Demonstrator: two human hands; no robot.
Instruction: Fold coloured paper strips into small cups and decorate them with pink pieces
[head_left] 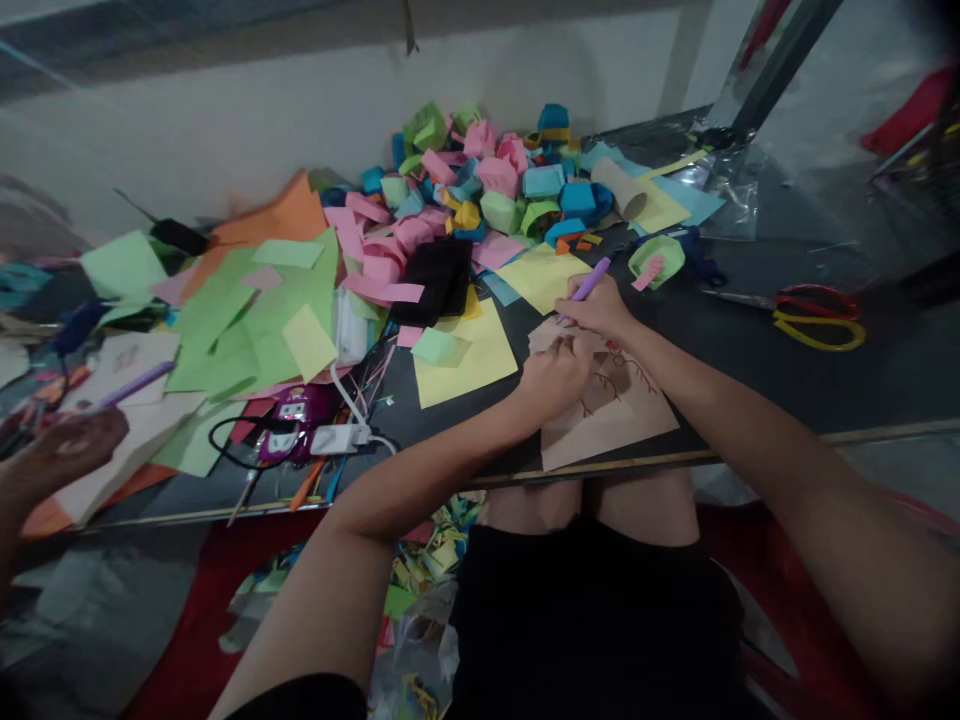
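A: Place type?
B: Paper-craft workspace, low dark table [750, 340] by a wall. Coloured paper sheets [247, 300] spread everywhere, pile of folded paper pieces [480, 180], scissors [817, 315], scraps on floor [420, 560].
A: Home or workshop?
B: Can't tell.

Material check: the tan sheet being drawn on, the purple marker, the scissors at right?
Tan sheet: looks like matte paper or thin card, lying flat with drawn lines. Purple marker in the right hand: probably smooth plastic. Scissors: red and yellow handles, apparently plastic; blades look metal, too blurred to confirm.
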